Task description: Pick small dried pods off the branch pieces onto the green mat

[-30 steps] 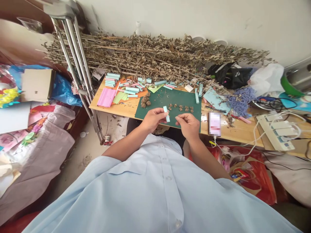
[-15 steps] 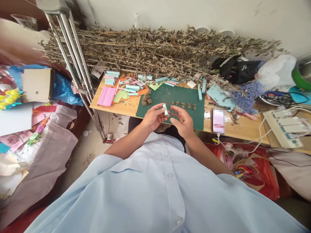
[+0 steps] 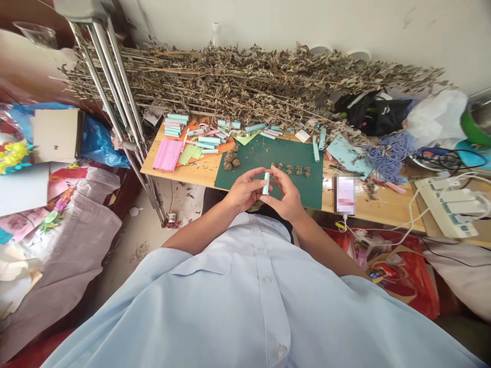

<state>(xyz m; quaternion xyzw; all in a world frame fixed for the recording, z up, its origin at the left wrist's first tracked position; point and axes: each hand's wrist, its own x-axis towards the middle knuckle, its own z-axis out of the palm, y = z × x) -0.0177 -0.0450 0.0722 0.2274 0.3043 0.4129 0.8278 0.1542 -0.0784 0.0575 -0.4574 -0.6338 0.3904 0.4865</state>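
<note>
We are seeing bright, soft light on the pale wall (image 3: 268,25), and we are noticing glints along the metal poles (image 3: 111,66). We are finding the outer edges stretched, the small leaves (image 3: 230,76) a little smeared, and the phone screen (image 3: 346,195) pixelated.

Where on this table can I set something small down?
The green mat looks bare between the row of brown clumps and its front edge, beside the right hand. Behind, dried stalks and paper rolls crowd the table.

pale blue roll (image 3: 266,183) — dark green mat (image 3: 255,157) — pink paper (image 3: 168,154)
</note>
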